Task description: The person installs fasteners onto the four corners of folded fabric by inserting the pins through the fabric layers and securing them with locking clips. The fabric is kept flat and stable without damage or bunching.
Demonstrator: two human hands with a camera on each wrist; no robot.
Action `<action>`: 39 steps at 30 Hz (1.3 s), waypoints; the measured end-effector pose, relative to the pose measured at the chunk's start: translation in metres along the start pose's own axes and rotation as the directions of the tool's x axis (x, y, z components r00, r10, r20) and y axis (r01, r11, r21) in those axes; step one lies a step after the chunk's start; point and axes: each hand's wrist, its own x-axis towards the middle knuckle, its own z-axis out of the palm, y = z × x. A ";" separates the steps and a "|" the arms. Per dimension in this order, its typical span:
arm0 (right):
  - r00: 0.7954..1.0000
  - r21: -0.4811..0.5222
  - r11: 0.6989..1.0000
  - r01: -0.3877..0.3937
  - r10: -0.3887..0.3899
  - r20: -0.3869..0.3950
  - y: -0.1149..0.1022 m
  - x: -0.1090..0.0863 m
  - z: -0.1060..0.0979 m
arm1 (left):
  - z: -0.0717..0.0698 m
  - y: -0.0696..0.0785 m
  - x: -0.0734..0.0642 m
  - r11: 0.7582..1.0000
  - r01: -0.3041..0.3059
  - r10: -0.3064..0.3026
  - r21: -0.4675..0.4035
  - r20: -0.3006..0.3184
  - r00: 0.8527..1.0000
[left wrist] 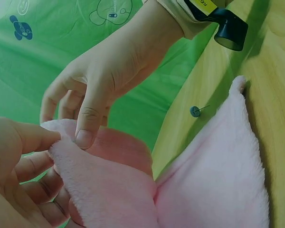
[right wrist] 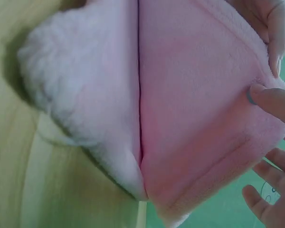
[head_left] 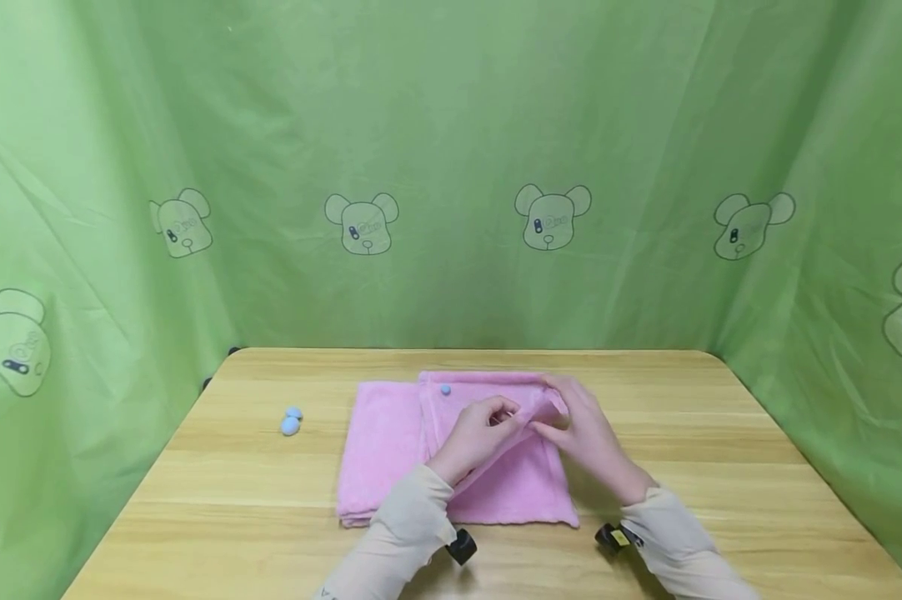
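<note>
A pink fleece cloth (head_left: 511,483) lies folded on the table, its right part raised between both hands. My left hand (head_left: 481,429) pinches the raised edge; in the left wrist view its thumb (left wrist: 33,135) is on the fleece. Opposite, my right hand (head_left: 586,433) holds the same part, thumb on one side and fingers behind. A blue disc (right wrist: 251,95) shows by the right thumb tip against the cloth; its remainder is hidden. Another small blue piece (head_left: 445,389) sits on the cloth's far part. Beside the cloth is a blue-headed pin (left wrist: 194,111) with a thin shaft.
Two pale blue round pieces (head_left: 291,422) lie together on the wooden table (head_left: 218,467), left of the cloth. Green curtains (head_left: 451,125) printed with bear heads surround the table's back and sides. Black wrist cameras (head_left: 462,547) hang below the sleeves.
</note>
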 end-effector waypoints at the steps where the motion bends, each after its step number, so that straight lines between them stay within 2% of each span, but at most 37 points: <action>1: 1.000 0.011 1.000 0.003 -0.004 0.006 0.001 0.000 0.000 | 0.000 0.000 0.000 1.000 -0.008 0.008 0.014 0.001 1.000; 7: 0.999 0.036 0.999 0.012 -0.013 0.030 0.002 -0.002 0.000 | 0.001 0.003 -0.002 0.993 -0.073 0.070 0.088 0.037 0.997; 11: 0.999 0.041 0.999 0.031 -0.032 0.018 0.003 -0.005 0.001 | -0.001 0.007 -0.003 0.987 -0.107 0.098 0.121 0.078 0.992; 16: 0.990 0.031 0.990 0.136 -0.135 -0.029 0.008 -0.008 0.003 | -0.011 0.009 -0.005 0.983 -0.129 0.112 0.133 0.129 0.985; 19: 0.990 0.047 0.988 0.144 -0.143 -0.022 0.010 -0.010 0.004 | -0.023 0.008 -0.008 0.977 -0.135 0.113 0.167 0.137 0.984; 23: 0.994 0.074 0.991 0.108 -0.109 0.006 0.008 -0.011 0.003 | -0.046 0.002 -0.013 0.959 -0.158 0.134 0.236 0.115 0.984; 28: 0.992 0.077 0.989 0.128 -0.129 0.011 0.006 -0.009 0.002 | -0.085 -0.010 -0.020 0.948 -0.159 0.155 0.276 0.037 0.987; 33: 0.989 0.063 0.987 0.148 -0.150 0.014 0.004 -0.006 0.002 | -0.126 -0.028 -0.031 0.944 -0.061 0.099 0.323 -0.101 0.990; 36: 0.989 0.050 0.988 0.148 -0.149 0.024 0.004 -0.005 0.002 | -0.149 -0.038 -0.038 0.940 0.030 0.034 0.340 -0.180 0.983; 39: 0.989 0.044 0.989 0.143 -0.145 0.034 0.003 -0.005 0.002 | -0.172 -0.050 -0.045 0.927 0.109 -0.026 0.358 -0.229 0.973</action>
